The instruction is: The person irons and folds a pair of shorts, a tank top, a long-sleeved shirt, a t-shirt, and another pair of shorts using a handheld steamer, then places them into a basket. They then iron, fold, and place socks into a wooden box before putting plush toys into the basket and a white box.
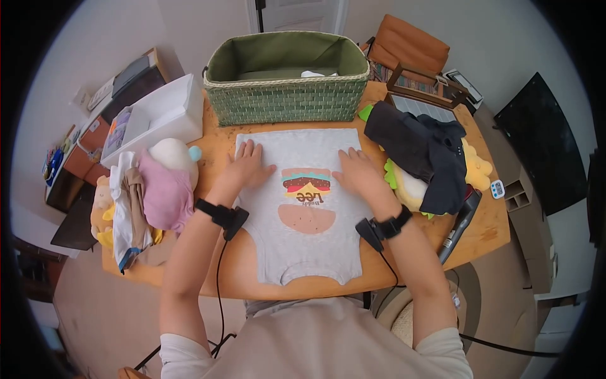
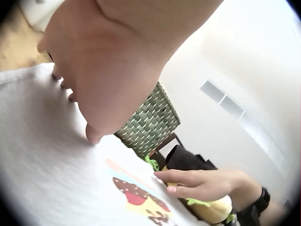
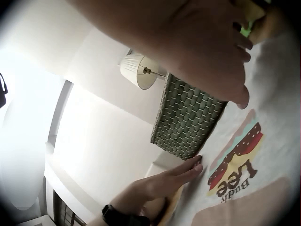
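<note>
A light grey T-shirt point(image 1: 303, 252) with a burger print lies spread on the wooden table, its neckline toward the person and its hem toward the basket. My left hand point(image 1: 250, 165) rests on the shirt near its left edge, fingers straight and spread. On the opposite edge my right hand point(image 1: 360, 170) lies with its fingers extended on the cloth. In the left wrist view the left fingertips touch the fabric beside the burger print point(image 2: 141, 193). The right wrist view has the right fingertips on the cloth above the same print point(image 3: 237, 160).
Behind the shirt stands a green woven basket point(image 1: 287, 104) with something white inside. A white bin point(image 1: 164, 114) is at the left, with plush toys and a pink garment point(image 1: 165, 189) before it. Dark clothing point(image 1: 423, 151) covers plush toys at the right, near a small timer point(image 1: 497, 189).
</note>
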`<act>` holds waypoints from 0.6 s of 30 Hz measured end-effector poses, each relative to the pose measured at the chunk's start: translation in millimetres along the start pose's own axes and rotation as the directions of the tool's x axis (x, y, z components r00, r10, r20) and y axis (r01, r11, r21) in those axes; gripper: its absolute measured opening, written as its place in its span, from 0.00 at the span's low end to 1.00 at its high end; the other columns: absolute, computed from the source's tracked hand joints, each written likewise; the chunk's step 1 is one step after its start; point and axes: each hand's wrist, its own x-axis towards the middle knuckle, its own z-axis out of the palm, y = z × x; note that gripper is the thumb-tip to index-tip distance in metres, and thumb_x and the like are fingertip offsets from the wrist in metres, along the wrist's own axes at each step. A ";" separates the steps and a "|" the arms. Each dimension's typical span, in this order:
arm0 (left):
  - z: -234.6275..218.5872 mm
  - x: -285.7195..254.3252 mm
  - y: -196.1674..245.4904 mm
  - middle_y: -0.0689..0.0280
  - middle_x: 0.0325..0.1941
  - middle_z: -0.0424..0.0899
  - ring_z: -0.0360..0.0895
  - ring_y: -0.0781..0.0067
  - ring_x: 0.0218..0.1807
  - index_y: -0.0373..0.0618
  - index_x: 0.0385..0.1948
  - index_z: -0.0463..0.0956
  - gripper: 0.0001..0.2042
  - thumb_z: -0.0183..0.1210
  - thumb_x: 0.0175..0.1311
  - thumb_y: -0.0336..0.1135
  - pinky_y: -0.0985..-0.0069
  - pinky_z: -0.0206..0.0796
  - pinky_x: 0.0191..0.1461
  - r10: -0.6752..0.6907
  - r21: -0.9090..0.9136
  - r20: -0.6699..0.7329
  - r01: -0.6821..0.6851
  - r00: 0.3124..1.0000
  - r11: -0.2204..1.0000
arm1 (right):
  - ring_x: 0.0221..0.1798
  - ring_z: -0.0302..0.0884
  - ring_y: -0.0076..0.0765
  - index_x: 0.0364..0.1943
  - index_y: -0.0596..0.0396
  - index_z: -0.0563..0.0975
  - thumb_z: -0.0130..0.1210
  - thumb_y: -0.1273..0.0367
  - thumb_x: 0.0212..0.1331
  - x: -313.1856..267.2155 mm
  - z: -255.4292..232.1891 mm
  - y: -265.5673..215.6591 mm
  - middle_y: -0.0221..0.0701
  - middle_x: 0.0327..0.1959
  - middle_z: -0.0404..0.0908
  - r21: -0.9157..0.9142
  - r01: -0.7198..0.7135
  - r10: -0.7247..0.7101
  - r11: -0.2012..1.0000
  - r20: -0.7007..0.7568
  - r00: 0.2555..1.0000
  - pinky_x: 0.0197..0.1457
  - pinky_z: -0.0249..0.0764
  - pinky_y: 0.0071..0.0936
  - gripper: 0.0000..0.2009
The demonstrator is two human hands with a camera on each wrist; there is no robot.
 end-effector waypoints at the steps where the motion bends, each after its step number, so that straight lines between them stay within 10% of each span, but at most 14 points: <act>1: -1.9 -4.2 -0.9 0.54 0.85 0.42 0.39 0.55 0.85 0.42 0.78 0.48 0.41 0.49 0.72 0.59 0.40 0.38 0.81 0.003 -0.002 -0.003 -0.003 1.000 1.000 | 0.63 0.74 0.50 0.61 0.57 0.73 0.59 0.56 0.67 -17.4 -8.4 3.2 0.44 0.61 0.76 0.090 0.085 -0.066 0.992 -0.192 0.979 0.64 0.69 0.48 0.25; 6: 23.8 -56.7 -34.0 0.50 0.69 0.72 0.65 0.50 0.73 0.40 0.59 0.76 0.25 0.64 0.63 0.45 0.59 0.60 0.74 0.227 -0.319 -0.380 -0.358 0.897 0.877 | 0.34 0.83 0.34 0.45 0.56 0.79 0.62 0.67 0.63 -151.1 -29.8 35.3 0.37 0.32 0.84 0.561 0.005 0.323 0.828 -0.484 0.813 0.37 0.75 0.30 0.10; 9: 17.9 -92.6 -39.3 0.53 0.49 0.83 0.77 0.55 0.54 0.37 0.46 0.82 0.16 0.66 0.61 0.39 0.65 0.70 0.58 0.162 -0.456 -0.296 -0.289 0.941 0.842 | 0.29 0.76 0.28 0.41 0.58 0.76 0.62 0.64 0.66 -208.4 -4.1 95.4 0.32 0.26 0.77 0.615 -0.305 0.666 0.727 -0.523 0.533 0.33 0.69 0.26 0.11; 11: 28.6 -95.8 -47.2 0.56 0.42 0.82 0.77 0.59 0.47 0.37 0.44 0.81 0.15 0.67 0.61 0.38 0.67 0.70 0.52 0.144 -0.512 -0.240 -0.251 0.960 0.822 | 0.21 0.69 0.20 0.41 0.58 0.73 0.58 0.61 0.71 -233.8 15.8 143.2 0.26 0.24 0.73 0.432 -0.489 0.642 0.758 -0.630 0.438 0.26 0.65 0.21 0.14; 18: 46.6 -97.2 -61.9 0.74 0.28 0.73 0.67 0.83 0.31 0.39 0.39 0.80 0.08 0.65 0.66 0.33 0.80 0.63 0.36 0.143 -0.768 -0.146 -0.203 0.979 0.607 | 0.19 0.70 0.24 0.49 0.60 0.71 0.57 0.51 0.71 -243.5 37.5 206.6 0.29 0.22 0.74 0.755 -0.536 0.856 0.378 -0.064 0.514 0.22 0.65 0.24 0.24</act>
